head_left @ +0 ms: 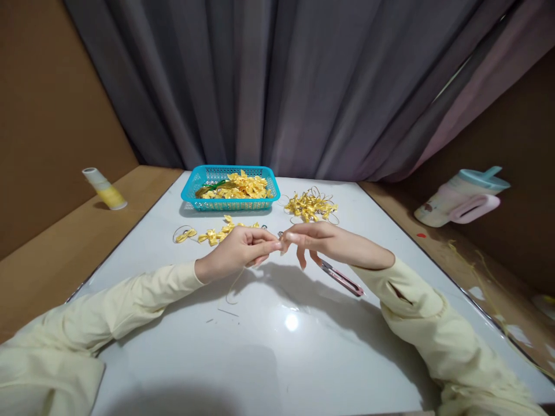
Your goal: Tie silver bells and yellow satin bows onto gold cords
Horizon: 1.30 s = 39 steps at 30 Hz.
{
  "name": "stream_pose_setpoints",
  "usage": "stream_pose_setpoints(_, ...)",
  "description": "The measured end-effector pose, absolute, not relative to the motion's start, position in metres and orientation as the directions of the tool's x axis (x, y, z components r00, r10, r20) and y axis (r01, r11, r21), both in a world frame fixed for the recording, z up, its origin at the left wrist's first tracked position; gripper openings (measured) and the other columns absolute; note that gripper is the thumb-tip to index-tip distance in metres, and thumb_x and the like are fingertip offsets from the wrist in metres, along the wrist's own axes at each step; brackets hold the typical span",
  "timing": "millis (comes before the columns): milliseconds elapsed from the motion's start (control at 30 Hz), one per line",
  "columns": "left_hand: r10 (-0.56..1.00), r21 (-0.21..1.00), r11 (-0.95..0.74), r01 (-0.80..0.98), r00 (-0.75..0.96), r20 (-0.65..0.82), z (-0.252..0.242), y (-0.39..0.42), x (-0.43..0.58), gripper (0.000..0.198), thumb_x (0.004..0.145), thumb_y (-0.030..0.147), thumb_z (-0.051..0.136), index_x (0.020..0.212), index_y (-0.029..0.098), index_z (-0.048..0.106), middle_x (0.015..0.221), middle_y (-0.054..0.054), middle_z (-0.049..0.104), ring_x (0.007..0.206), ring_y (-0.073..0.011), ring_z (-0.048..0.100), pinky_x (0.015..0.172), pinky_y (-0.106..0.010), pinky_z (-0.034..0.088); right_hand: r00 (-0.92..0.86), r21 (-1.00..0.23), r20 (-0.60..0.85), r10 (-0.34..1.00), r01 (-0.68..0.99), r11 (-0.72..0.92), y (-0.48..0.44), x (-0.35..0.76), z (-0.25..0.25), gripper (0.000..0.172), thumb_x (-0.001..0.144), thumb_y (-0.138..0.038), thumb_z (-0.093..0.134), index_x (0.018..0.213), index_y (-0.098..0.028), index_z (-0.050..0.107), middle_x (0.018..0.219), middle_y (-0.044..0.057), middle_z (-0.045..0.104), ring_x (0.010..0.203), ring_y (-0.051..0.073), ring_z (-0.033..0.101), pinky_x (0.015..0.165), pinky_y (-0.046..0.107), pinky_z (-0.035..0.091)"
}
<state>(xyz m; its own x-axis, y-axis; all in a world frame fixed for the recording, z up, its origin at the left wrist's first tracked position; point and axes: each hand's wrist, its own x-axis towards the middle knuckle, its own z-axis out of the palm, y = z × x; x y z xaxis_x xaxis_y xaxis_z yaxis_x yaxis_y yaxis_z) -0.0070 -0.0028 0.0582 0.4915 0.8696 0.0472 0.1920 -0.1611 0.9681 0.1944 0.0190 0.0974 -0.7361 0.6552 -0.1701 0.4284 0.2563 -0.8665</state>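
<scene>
My left hand and my right hand meet fingertip to fingertip above the white table. Both pinch something small where they touch, and a thin thread hangs from the left hand in a loop down to the table. The right hand's other fingers point downward. Pink thread snips lie on the table just under my right wrist. A row of yellow ribbon bows lies right behind my left hand.
A turquoise basket holding several yellow bows stands at the back. A pile of bows with looped cords lies to its right. A thread spool stands on the wooden ledge at left, a pink-and-white jug at right.
</scene>
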Motion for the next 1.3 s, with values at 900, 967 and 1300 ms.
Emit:
stream_pose_setpoints(900, 0.884, 0.848, -0.426, 0.316, 0.343, 0.317, 0.047, -0.001, -0.007, 0.021, 0.086, 0.033, 0.051, 0.082, 0.016, 0.062, 0.050, 0.005, 0.045, 0.045, -0.0070, 0.038, 0.045, -0.020, 0.032, -0.628, -0.682, 0.043, 0.777, 0.550, 0.482, 0.005, 0.185, 0.093, 0.021, 0.086, -0.026, 0.051, 0.075, -0.012, 0.062, 0.060, 0.000, 0.062, 0.042, 0.004, 0.053, 0.042, 0.014, 0.038)
stream_pose_setpoints(967, 0.893, 0.876, -0.395, 0.277, 0.339, 0.295, 0.050, -0.001, -0.007, 0.021, 0.085, 0.033, 0.052, 0.081, 0.015, 0.062, 0.053, 0.005, 0.046, 0.047, -0.0073, 0.039, 0.046, -0.020, 0.033, -0.629, -0.729, -0.016, 0.777, 0.540, 0.422, 0.005, 0.186, 0.095, 0.021, 0.084, -0.028, 0.053, 0.092, -0.012, 0.064, 0.077, 0.005, 0.066, 0.053, 0.007, 0.059, 0.037, 0.013, 0.039)
stream_pose_setpoints(1300, 0.902, 0.914, -0.343, 0.218, 0.348, 0.256, 0.054, -0.003, -0.003, 0.020, 0.085, 0.031, 0.053, 0.076, 0.015, 0.059, 0.054, 0.005, 0.047, 0.048, -0.0062, 0.040, 0.046, -0.018, 0.033, -0.612, -0.893, -0.083, 0.786, 0.396, 0.214, 0.005, 0.177, 0.087, 0.025, 0.084, -0.029, 0.051, 0.086, -0.008, 0.066, 0.087, 0.009, 0.068, 0.055, 0.009, 0.063, 0.035, 0.013, 0.042)
